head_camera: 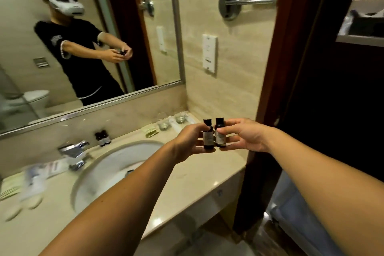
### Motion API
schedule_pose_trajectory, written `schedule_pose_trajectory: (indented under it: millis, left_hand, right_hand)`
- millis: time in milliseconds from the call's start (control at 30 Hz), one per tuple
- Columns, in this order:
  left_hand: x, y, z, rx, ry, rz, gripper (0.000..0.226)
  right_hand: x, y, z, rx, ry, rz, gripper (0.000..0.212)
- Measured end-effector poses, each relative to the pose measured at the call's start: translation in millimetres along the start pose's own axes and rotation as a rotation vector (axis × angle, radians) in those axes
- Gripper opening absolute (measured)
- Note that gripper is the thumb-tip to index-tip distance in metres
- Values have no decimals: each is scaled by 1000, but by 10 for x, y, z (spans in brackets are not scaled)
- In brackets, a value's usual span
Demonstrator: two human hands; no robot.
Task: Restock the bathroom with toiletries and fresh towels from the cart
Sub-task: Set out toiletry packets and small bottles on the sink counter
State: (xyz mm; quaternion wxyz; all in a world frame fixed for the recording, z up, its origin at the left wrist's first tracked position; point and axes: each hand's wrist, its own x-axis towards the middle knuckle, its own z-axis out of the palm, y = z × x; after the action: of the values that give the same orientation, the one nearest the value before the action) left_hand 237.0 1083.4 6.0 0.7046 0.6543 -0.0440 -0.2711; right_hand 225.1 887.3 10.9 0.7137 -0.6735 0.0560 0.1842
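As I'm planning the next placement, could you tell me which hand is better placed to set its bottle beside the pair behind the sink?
Probably the left hand: it and its bottle are nearer the pair of bottles than the right hand.

Both of your bare forearms reach forward from the lower edge of the view and converge toward the middle. Your left hand (188, 140) is raised with the palm facing right, thumb on top and fingers (199, 149) curled underneath, pinching a small dark bottle (208, 136) held upright. Your right hand (247, 136) mirrors it, palm facing left, thumb and fingers gripping a second small dark bottle (220, 134), also upright. The two hands are level and nearly touching, with the bottles side by side.
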Motion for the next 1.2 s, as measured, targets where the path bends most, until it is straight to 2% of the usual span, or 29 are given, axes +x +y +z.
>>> schedule_pose_trajectory:
  millis: [267,400,500,700,967,1200]
  left_hand:
    - [40,86,-864,-16,185,39,31]
    - [127,165,-1285,-32,297,62,17]
    - [192,199,-1523,-24,362,66,17]
    - [348,148,-1937,-27,553,41,33]
    - [428,-78,-2389,57,651,9,35]
    - [752,-289,-2876,75,699,-29,33]
  right_hand:
    - [920,-186,665,-82,-225,14,24]
    - [1391,-315,989,-116,-305,17,28]
    - [1699,-386,1175,-137,-334,30,27]
    - [2252,-378,1472,-160,-428,57,39]
    - [2808,-173,1868,-176,-465,95,38]
    - [3284,75,2198,-152,-419,107,43]
